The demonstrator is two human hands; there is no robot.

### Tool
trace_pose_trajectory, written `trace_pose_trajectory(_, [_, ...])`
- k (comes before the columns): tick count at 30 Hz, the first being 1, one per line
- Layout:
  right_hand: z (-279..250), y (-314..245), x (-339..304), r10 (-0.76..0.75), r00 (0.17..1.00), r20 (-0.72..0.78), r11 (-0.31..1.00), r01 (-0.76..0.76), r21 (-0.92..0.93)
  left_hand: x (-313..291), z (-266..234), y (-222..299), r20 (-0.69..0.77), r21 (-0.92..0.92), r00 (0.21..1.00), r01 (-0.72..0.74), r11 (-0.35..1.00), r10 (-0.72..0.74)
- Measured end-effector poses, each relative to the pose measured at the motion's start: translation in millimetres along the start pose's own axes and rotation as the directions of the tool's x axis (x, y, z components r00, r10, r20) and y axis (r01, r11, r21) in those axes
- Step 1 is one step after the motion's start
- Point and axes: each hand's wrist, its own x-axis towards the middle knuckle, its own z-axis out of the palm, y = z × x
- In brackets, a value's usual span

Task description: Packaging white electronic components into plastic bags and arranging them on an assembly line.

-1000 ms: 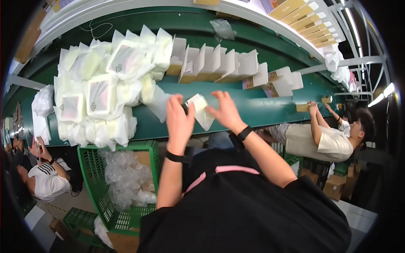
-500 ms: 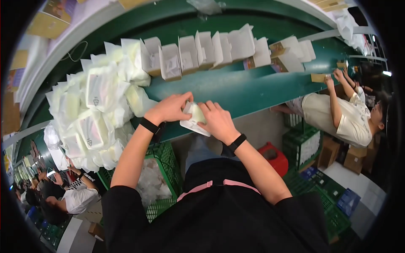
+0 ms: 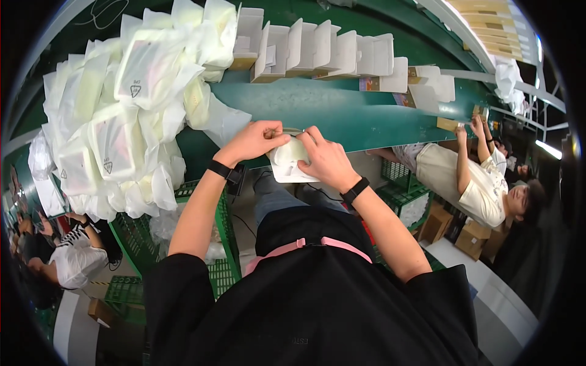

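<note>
Held at the near edge of the green work surface [image 3: 342,116] is a small white-lined box [image 3: 296,175], its lid flap toward me. Something pale and rounded [image 3: 287,152] shows at its opening; its kind is unclear. My right hand [image 3: 329,160] grips the right side, with the thumb on the inner flap and the fingers over the far side. At the far left corner, my left hand [image 3: 251,140] is closed in a pinch on the box's edge. The left fingertips partly hide that corner.
A heap of pale items in translucent bags [image 3: 146,73] lies left. Open white-lined boxes [image 3: 311,46] stand in a row along the far side. Below the edge is a green crate [image 3: 229,244] with clear plastic bags. A co-worker [image 3: 464,180] works at right, another [image 3: 76,256] at left.
My view has shifted, so the bagged heap looks larger and nearer. My hands still hold the box; its white inner flap now shows more widely, and the left fingers are pinched closer together.
</note>
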Motion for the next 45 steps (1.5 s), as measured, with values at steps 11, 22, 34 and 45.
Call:
trace_pose_trajectory(11, [-10.8, -19.2, 8.4, -0.099, 0.963, 0.251, 0.985, 0.13, -0.111, -21.3, 27.2, 8.3, -0.212, -0.199, 0.973, 0.043, 0.979, -0.086])
trace_pose_trajectory(22, [-13.3, -3.1, 2.3, -0.091, 0.904, 0.419, 0.988, 0.031, 0.149, -27.9, 37.1, 29.8, -0.427, 0.361, 0.904, 0.175, 0.916, -0.004])
trace_pose_trajectory(34, [2.1, -0.2, -18.2, -0.339, 0.924, 0.177, 0.922, 0.364, -0.132, -20.8, 78.1, 52.2, -0.614, 0.371, 0.776, 0.444, 0.816, -0.144])
trace_pose_trajectory(45, [2.6, -6.7, -26.9, -0.214, 0.953, 0.214, 0.971, 0.231, -0.057, -44.1, 80.6, 26.9, -0.534, -0.066, 0.834, 0.126, 0.99, -0.141])
